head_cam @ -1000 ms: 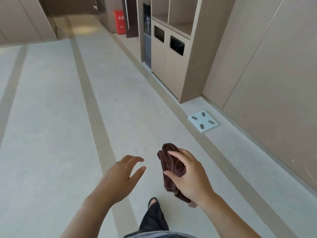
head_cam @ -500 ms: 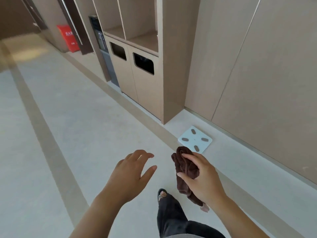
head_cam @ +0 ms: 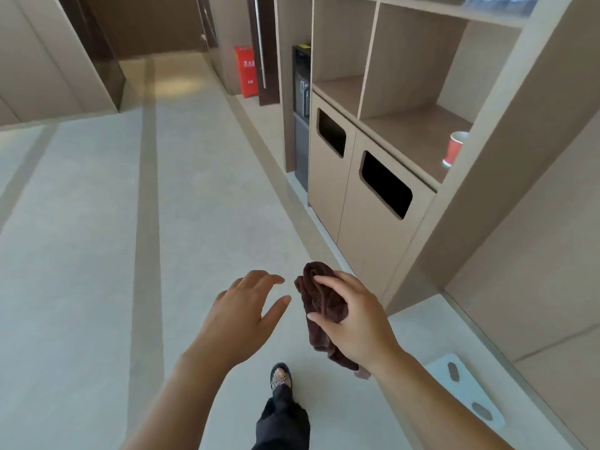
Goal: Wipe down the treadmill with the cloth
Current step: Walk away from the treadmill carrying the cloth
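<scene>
View: the cabinet [head_cam: 373,203] with its two bin openings now stands close on the right, and its open shelves fill the top of the frame; half a second ago it sat farther up and away.
Scale: the white bathroom scale [head_cam: 467,391] lies at the lower right, partly behind the right forearm; earlier it lay ahead of the hands.
Meaning: the person is walking forward along the hallway, judging by the sandalled foot [head_cam: 281,376] stepping out; this looks like the trip to the treadmill, not the wiping itself.
Treadmill: not in view, so no wiping has begun.
Cloth: the dark brown cloth [head_cam: 319,300] is bunched in the right hand, its tail hanging below the palm, in the same hold as before.
Right hand: right hand [head_cam: 357,316] closed around the cloth, thumb and fingers pinching it.
Left hand: left hand [head_cam: 243,310] empty, fingers spread and slightly curled, just beside the cloth but apart from it, as before.
New on shelf: a red paper cup [head_cam: 454,152] now shows.
</scene>
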Tool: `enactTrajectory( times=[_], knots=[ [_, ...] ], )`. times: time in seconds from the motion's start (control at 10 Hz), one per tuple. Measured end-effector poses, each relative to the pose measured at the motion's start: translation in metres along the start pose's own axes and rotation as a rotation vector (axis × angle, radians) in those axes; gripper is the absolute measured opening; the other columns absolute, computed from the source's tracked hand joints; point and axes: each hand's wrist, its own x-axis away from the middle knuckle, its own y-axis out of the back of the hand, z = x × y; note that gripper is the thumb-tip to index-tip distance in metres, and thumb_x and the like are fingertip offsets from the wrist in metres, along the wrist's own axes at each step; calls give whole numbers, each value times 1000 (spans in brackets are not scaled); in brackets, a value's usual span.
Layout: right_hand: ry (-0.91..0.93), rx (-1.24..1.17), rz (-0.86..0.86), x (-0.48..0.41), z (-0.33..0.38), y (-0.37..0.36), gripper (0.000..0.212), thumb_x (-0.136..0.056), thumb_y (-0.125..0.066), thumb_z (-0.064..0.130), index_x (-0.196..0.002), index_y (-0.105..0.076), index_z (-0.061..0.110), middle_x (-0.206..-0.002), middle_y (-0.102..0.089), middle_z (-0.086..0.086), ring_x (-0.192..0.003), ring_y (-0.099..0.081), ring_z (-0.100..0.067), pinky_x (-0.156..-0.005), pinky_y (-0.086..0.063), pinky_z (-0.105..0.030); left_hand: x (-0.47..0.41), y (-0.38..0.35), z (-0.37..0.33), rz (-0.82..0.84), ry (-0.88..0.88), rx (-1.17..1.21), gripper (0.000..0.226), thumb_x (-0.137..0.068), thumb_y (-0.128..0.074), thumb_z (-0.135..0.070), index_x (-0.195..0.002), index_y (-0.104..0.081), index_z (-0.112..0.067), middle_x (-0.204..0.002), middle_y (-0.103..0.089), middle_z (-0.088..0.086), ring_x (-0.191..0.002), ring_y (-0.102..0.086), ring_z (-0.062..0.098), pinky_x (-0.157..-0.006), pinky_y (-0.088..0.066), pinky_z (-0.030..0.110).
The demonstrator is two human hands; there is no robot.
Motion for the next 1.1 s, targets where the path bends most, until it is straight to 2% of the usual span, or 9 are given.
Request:
enactTrajectory(
  times=[0.2, 0.3, 0.4, 0.6, 0.8, 1.0, 1.1],
  knots=[
    [-92, 1, -187, -156, -41, 27, 56, -73, -77, 31, -125, -56, 33, -128, -51, 16, -115, -52, -5, -99, -46, -30, -209, 11, 2, 40, -184, -9, 47, -92, -32, -53, -130, -45, -29, -135, -46, -7, -121, -46, 17, -99, -39, 37],
    [-168, 5, -307, -218, -62, 52, 56, -72, -78, 32, -124, -56, 34, -125, -52, 19, -113, -52, -2, -98, -47, -28, -310, 16, -12, 76, -304, -19, 47, -92, -32, -53, -130, -45, -29, -135, -47, -6, -120, -46, 16, -98, -41, 38],
    [-248, 42, -396, -264, -89, 80, 55, -74, -78, 32, -125, -56, 31, -129, -52, 15, -116, -52, -6, -100, -47, -30, -390, 13, -28, 124, -406, -30, 46, -92, -33, -53, -129, -45, -29, -134, -47, -7, -119, -47, 16, -98, -42, 38],
    [-334, 82, -543, -355, -146, 128, 54, -72, -79, 30, -122, -57, 33, -127, -54, 15, -114, -51, -2, -96, -39, -16, -525, 0, -58, 204, -585, -81, 44, -94, -34, -49, -131, -44, -29, -134, -48, -5, -116, -48, 16, -97, -42, 39],
    [-340, 64, -587, -460, -202, 177, 54, -72, -79, 27, -122, -58, 34, -123, -55, 15, -112, -54, -4, -95, -44, -20, -647, -7, -82, 211, -636, -120, 42, -94, -35, -47, -130, -44, -28, -133, -47, -7, -117, -48, 14, -96, -41, 37],
    [-325, 178, -697, -547, -238, 234, 54, -71, -79, 32, -120, -57, 37, -125, -55, 11, -113, -54, -10, -96, -47, -30, -740, -4, -107, 201, -694, -99, 39, -93, -38, -44, -128, -47, -29, -131, -49, -7, -110, -52, 15, -93, -43, 37],
    [-404, 238, -653, -580, -248, 256, 62, -72, -78, 41, -128, -54, 32, -141, -45, 5, -130, -40, -16, -107, -37, -40, -771, 0, -116, 218, -745, -31, 39, -94, -36, -46, -125, -51, -27, -126, -52, -6, -106, -54, 16, -90, -44, 37]
  ],
)
